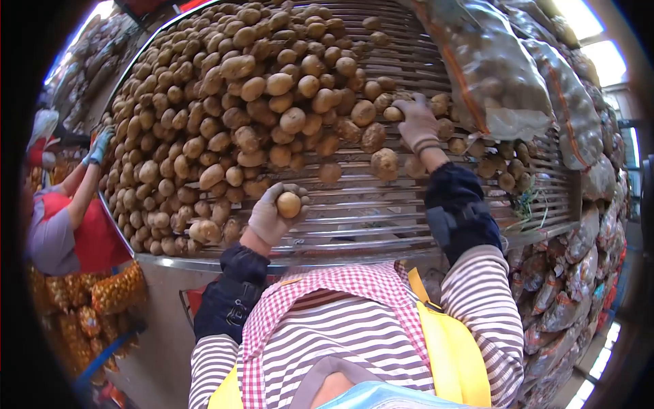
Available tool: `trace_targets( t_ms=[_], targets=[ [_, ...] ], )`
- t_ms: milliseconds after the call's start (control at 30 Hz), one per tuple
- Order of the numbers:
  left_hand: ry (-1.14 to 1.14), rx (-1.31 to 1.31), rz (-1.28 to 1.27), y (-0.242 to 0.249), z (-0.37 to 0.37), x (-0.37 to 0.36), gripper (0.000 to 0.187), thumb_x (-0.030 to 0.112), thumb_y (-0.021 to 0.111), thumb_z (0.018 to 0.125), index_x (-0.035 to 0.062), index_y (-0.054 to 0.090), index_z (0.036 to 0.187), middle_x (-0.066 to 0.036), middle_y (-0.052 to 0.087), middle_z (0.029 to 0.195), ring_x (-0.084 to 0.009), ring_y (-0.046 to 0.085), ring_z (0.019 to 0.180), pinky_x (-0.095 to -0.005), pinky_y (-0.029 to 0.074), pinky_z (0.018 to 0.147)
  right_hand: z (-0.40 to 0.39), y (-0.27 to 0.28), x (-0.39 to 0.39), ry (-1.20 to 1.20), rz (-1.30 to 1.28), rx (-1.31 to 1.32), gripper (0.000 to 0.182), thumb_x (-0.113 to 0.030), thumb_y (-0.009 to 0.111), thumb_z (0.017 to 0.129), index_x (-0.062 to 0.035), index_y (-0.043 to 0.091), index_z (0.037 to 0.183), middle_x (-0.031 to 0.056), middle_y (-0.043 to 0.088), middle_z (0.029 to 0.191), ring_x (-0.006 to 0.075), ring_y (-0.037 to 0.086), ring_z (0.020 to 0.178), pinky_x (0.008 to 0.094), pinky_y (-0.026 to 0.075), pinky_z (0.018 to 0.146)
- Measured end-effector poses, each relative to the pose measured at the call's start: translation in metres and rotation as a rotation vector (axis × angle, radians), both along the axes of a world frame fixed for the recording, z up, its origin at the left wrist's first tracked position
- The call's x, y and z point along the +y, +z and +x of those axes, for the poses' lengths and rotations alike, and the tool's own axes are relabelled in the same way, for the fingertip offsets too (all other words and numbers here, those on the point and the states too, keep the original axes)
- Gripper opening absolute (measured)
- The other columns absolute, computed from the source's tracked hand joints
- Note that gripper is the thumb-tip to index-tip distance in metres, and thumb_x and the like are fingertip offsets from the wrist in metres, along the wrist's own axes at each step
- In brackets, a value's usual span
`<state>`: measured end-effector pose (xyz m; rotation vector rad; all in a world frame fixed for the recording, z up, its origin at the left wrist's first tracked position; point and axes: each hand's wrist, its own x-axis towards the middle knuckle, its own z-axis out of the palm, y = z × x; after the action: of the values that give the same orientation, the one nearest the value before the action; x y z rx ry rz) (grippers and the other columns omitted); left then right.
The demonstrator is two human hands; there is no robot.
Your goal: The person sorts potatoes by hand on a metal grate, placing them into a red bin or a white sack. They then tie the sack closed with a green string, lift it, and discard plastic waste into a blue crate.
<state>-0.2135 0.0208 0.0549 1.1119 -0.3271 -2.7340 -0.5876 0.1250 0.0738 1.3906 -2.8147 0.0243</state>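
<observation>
My left hand (267,219), in a pale work glove with grey fingertips, is closed around a potato (288,204) above the slatted metal table (368,240). Farther out to the right, my gloved right hand (418,124) reaches palm down over the slats with its fingers apart. A small yellowish potato (393,114) lies right beside its thumb side, and darker, rough potatoes (384,163) sit close to its wrist. From the middle to the left, a large heap of potatoes (225,102) covers the table.
Behind my right hand lies a filled clear plastic sack (501,75), with more stacked sacks (569,273) along the right. Another person (68,218) in gloves stands at the left edge, hands at the heap. Orange net bags (119,290) rest at lower left. Green sprouts (528,203) stick to the slats.
</observation>
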Motion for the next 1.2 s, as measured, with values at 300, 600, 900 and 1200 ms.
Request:
trace_targets(
  t_ms=[300,600,900,1200],
  targets=[
    [-0.204,0.192,-0.047,0.003,0.008,0.023,0.090,0.084,0.049,0.086,0.0067,0.058,0.131,-0.012,0.067,0.118,-0.0275,0.071,0.090,-0.0446,0.059,0.084,0.202,0.021,0.018,0.512,-0.490,-0.867,0.048,-0.024,0.081,0.075,-0.0124,0.066,0.119,0.0134,0.058,0.123,0.0338,0.054,0.120,0.0445,0.042,0.106],
    [0.011,0.126,-0.223,0.036,0.159,0.051,0.071,0.069,0.061,0.085,0.0244,0.051,0.139,-0.016,0.063,0.114,-0.0195,0.059,0.063,-0.0294,0.046,0.046,0.207,0.017,0.050,0.540,-0.620,-0.767,0.061,-0.038,0.075,0.084,-0.0116,0.057,0.136,0.0185,0.053,0.140,0.0402,0.047,0.133,0.0506,0.038,0.110],
    [0.160,-0.790,0.079,-0.024,0.385,0.112,0.035,0.049,0.062,0.095,0.0139,0.063,0.092,-0.004,0.066,0.077,-0.0195,0.061,0.063,-0.0368,0.053,0.057,0.010,-0.031,0.149,-0.409,-0.532,-0.054,0.028,-0.029,0.072,0.089,-0.0119,0.069,0.111,0.0163,0.064,0.123,0.0374,0.063,0.112,0.0481,0.047,0.100],
    [-0.306,-1.422,-0.797,-0.206,0.470,0.084,0.038,0.044,0.059,0.099,0.0072,0.068,0.104,-0.009,0.071,0.094,-0.0204,0.067,0.080,-0.0356,0.055,0.070,-0.007,-0.040,0.134,-0.466,0.034,-0.034,0.038,-0.048,0.071,0.088,-0.0187,0.074,0.110,0.0050,0.069,0.120,0.0291,0.062,0.113,0.0490,0.044,0.104]
  ],
)
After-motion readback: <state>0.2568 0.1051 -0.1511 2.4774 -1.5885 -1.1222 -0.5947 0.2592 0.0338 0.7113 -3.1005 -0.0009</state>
